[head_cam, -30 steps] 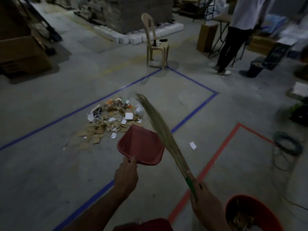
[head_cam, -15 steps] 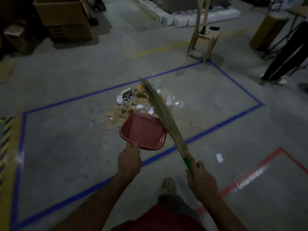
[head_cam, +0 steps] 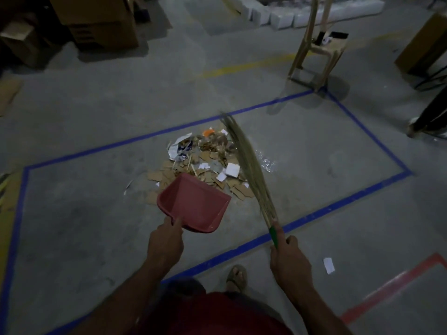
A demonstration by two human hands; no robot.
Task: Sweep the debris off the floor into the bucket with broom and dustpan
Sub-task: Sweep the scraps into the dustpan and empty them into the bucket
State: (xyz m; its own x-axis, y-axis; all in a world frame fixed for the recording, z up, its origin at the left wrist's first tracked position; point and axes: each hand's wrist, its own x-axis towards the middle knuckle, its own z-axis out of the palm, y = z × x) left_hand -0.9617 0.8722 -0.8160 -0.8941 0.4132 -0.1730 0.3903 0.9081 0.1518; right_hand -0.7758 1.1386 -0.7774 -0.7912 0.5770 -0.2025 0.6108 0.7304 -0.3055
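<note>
One sandalled foot (head_cam: 237, 276) shows nearest, with one white paper scrap (head_cam: 329, 265) beside the blue floor tape (head_cam: 338, 206). The left hand (head_cam: 165, 244) grips the red dustpan (head_cam: 194, 204), its mouth facing the debris pile (head_cam: 208, 163). The right hand (head_cam: 289, 264) clenches one grass broom (head_cam: 249, 165), its long axis slanting up-left over the pile. Beyond stand one plastic chair (head_cam: 316, 49) and cardboard boxes (head_cam: 96, 20).

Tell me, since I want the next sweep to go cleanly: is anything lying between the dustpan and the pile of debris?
Nothing visible does. The dustpan, held by the left hand, has its open front edge right at the near side of the debris pile. The broom, in the right hand, lies along the pile's right side.
</note>
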